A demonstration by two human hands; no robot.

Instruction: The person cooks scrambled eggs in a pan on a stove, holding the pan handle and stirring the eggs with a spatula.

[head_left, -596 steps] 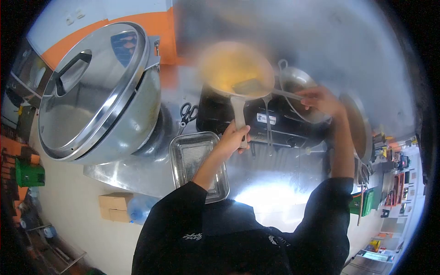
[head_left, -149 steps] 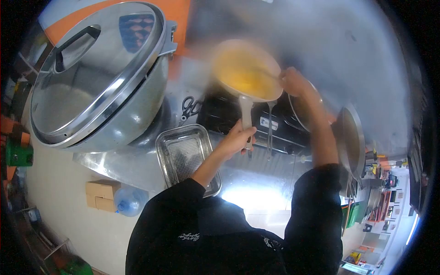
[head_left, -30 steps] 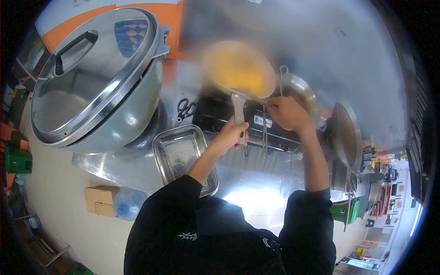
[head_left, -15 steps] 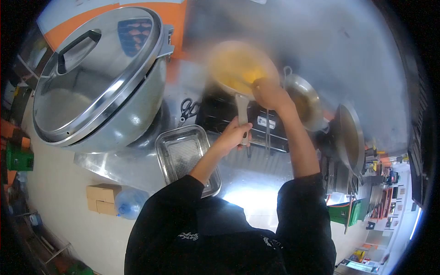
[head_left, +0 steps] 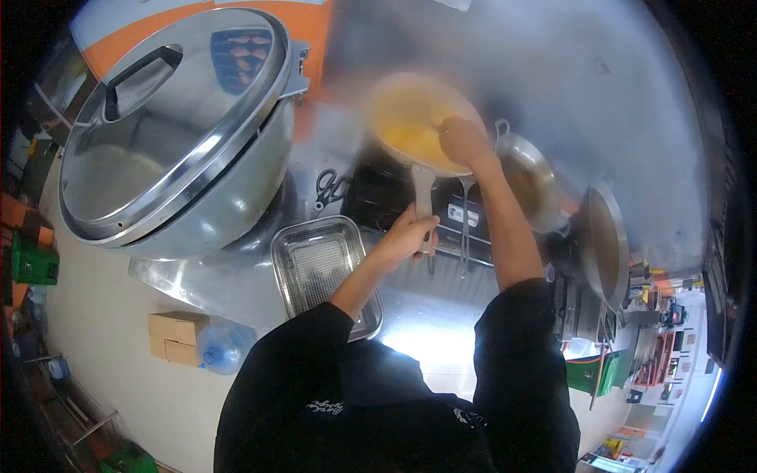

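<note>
A light-coloured frying pan (head_left: 467,120) sits tilted over the black stove (head_left: 371,189), with yellow food (head_left: 414,143) inside, blurred by steam. My left hand (head_left: 412,234) is closed around the pan's pale handle (head_left: 423,189). Over the pan's right side, my right hand (head_left: 465,144) is closed on a slim utensil that reaches into the food. Its working end is lost in the haze, so I cannot tell its kind. A long metal utensil (head_left: 465,229) lies across the stove's front, below my right hand.
A large lidded metal pot (head_left: 165,150) stands at left. Black-handled scissors (head_left: 331,187) and a wire-mesh tray (head_left: 319,256) lie left of the stove. Two more pans, one metal (head_left: 532,177) and one dark (head_left: 605,244), are at right. A cardboard box (head_left: 177,339) and blue bottle (head_left: 227,349) are on the floor.
My right hand has shifted up a little over the pan, and the utensil is less visible. My left hand still grips the handle. The whole view has moved slightly.
</note>
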